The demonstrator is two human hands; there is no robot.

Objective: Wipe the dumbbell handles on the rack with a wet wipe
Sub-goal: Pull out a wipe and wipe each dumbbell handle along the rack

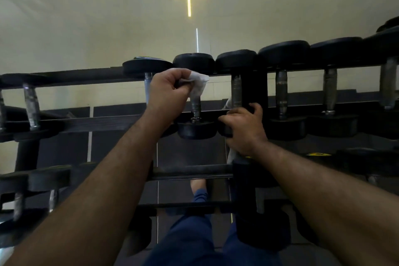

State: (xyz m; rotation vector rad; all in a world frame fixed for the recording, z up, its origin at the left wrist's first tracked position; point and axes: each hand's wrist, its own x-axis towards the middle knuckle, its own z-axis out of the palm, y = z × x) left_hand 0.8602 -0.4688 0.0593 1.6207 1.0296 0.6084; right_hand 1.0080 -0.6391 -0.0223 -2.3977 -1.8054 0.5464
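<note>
A black rack [86, 124] holds a row of black dumbbells with metal handles on its top tier. My left hand [167, 90] grips a white wet wipe [199, 84] wrapped round the upper part of one metal handle [196, 107] near the middle of the row. My right hand [243, 129] curls over the near black head of the dumbbell [237, 93] just to the right. That dumbbell's near end is mostly hidden under my fingers.
More dumbbells stand to the right [281, 93] and left [31, 106] on the top tier, and others lie on the lower tiers [259, 229]. A pale wall [86, 17] rises behind the rack. My legs in blue trousers [190, 239] show below.
</note>
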